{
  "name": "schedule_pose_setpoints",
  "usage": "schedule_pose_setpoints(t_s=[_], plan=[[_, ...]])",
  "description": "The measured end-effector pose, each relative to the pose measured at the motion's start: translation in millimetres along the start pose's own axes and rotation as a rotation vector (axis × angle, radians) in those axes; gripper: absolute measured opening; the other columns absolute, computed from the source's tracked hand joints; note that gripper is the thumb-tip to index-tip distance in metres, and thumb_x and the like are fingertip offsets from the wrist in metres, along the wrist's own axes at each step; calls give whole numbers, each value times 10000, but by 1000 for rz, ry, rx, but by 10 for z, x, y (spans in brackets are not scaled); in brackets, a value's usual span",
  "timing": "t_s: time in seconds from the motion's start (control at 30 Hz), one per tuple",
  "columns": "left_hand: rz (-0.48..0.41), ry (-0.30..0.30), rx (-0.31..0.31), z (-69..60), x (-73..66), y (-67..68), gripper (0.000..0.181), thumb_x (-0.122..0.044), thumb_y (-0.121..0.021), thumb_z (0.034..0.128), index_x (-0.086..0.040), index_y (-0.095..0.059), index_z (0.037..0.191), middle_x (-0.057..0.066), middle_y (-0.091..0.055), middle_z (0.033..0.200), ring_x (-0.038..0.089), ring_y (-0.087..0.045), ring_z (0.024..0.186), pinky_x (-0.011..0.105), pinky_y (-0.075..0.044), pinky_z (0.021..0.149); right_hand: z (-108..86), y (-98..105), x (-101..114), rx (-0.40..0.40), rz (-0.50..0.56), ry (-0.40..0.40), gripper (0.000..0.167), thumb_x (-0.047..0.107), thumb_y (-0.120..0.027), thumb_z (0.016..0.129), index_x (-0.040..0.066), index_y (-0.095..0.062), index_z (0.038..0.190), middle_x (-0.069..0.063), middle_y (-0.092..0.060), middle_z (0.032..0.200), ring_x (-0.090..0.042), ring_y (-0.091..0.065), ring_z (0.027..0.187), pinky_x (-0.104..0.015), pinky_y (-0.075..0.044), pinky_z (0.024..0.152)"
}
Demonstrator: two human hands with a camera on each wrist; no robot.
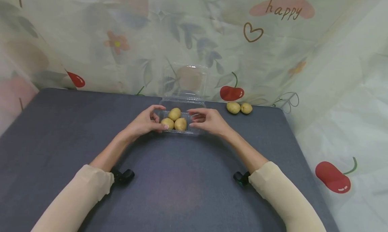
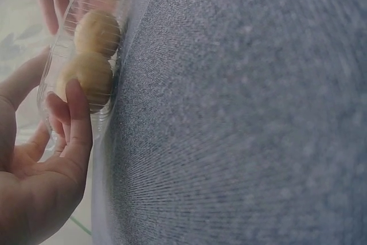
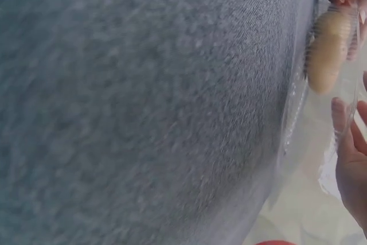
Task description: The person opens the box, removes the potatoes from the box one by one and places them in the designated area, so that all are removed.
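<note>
A clear plastic clamshell box (image 1: 194,132) sits near the table's back edge, its transparent lid (image 1: 185,80) raised against the backdrop. Three small potatoes (image 1: 174,114) lie together in the box's left and middle part. My left hand (image 1: 149,120) grips the box's left end. In the left wrist view, its thumb (image 2: 79,110) lies along the front wall, before a potato (image 2: 97,34). Over the right end, my right hand (image 1: 209,120) keeps its fingers loosely bent, holding nothing. The right wrist view shows its thumb tip (image 3: 339,113) through the plastic, apart from the potatoes (image 3: 328,50).
Two more potatoes (image 1: 233,107) lie side by side at the back right of the dark grey table (image 1: 179,178). A printed cloth (image 1: 127,66) hangs right behind the table's back edge, and more cloth hangs at the sides.
</note>
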State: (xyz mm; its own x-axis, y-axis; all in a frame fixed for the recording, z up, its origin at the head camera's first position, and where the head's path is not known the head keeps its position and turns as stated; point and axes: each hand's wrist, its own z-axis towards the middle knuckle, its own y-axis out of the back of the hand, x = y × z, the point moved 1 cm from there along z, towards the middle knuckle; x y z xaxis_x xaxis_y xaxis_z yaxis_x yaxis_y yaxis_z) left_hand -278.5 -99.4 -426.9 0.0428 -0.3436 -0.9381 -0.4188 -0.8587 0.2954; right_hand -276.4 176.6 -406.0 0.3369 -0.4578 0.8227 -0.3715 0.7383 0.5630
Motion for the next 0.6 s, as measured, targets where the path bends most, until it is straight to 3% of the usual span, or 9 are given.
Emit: schedule_pose_setpoints(t_s=[0.2,0.43,0.6], plan=[[-1,-8,5,5,10,5,779,-174,-826,837,-125,-379,1473,100,-523,824,307,-651,771,414,-577,745,56,-70,40,32,-42,-35,461,124,-777,877,25,-643,1307,-158,-654,1265,-244,-680,1075,-279,-561,855],[-17,-20,11,15,11,10,784,-165,-819,843,-120,-368,1483,105,-523,831,292,-648,769,404,-580,741,131,-88,93,56,-169,-94,504,209,-805,860,68,-648,1318,-91,-669,1265,-195,-685,1067,-286,-561,854],[-24,-20,20,4,6,6,790,-170,-814,850,-119,-354,1490,103,-522,831,288,-642,777,411,-579,764,155,-113,134,67,-185,-132,530,254,-822,842,75,-655,1312,-69,-679,1248,-177,-689,1052,-281,-562,845]])
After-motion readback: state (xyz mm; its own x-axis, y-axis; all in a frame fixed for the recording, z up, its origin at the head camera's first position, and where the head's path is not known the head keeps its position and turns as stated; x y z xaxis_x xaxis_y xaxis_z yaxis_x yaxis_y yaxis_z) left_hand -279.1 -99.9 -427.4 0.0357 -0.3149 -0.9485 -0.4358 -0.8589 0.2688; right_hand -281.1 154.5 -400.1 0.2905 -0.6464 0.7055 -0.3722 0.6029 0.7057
